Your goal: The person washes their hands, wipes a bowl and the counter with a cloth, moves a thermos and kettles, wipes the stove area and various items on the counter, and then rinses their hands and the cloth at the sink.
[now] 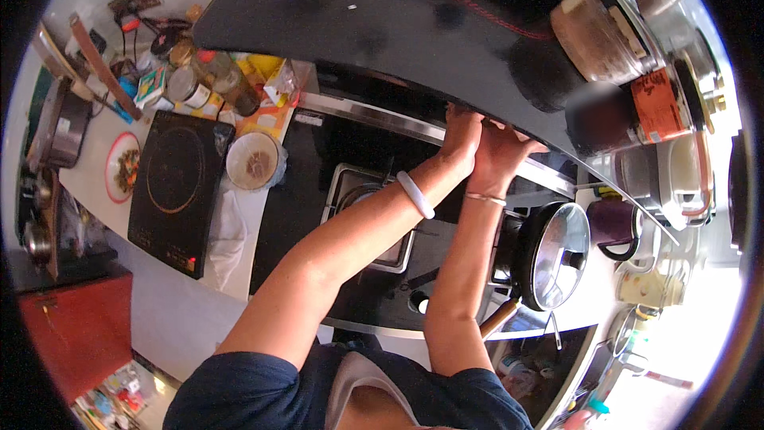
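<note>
Both my arms reach forward over a black gas stove (298, 191). My left hand (462, 134), with a pale bangle on its wrist, is at the lower edge of a dark range hood (382, 30); its fingertips are hidden by that edge. Right beside it, close to or touching it, my right hand (501, 146) is at the same edge, a thin bracelet on its wrist. What the fingers hold or touch cannot be seen. A black pan (525, 251) with a glass lid (559, 257) and wooden handle stands on the right burner, below my right hand.
Left of the stove are a black induction cooktop (173, 185), a bowl (252, 161), a white cloth (228, 239), a bottle (230, 83) and a plate of chopped food (122, 167). A purple kettle (612, 228) stands right of the pan. Jars (597, 36) fill a shelf at upper right.
</note>
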A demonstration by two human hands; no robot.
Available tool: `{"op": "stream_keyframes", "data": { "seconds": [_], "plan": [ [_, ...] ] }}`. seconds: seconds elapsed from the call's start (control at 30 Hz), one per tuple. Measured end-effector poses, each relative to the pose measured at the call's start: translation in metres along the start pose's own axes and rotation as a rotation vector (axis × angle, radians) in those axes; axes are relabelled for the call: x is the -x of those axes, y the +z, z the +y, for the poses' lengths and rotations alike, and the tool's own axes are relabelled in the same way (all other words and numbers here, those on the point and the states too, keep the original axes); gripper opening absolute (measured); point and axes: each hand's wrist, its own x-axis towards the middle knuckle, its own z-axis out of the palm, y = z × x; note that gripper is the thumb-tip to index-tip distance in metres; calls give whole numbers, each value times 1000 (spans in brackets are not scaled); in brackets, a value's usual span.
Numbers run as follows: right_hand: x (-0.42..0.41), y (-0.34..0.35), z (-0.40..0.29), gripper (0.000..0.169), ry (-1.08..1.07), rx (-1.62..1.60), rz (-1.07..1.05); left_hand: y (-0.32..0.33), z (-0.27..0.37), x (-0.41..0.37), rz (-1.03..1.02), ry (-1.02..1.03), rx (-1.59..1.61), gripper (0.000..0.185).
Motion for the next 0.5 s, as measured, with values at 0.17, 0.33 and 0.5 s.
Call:
{"op": "stream_keyframes", "data": {
  "seconds": [0.17, 0.33, 0.5],
  "plan": [
    [42, 67, 86, 33, 5, 789, -186, -85, 87, 8, -34, 104, 307, 30],
    [56, 65, 151, 41, -566, 1173, -464, -139, 111, 8, -119, 177, -139, 37],
    [40, 24, 91, 31, -682, 1565, -172, -127, 31, -31, -147, 68, -86, 29]
  ]
}}
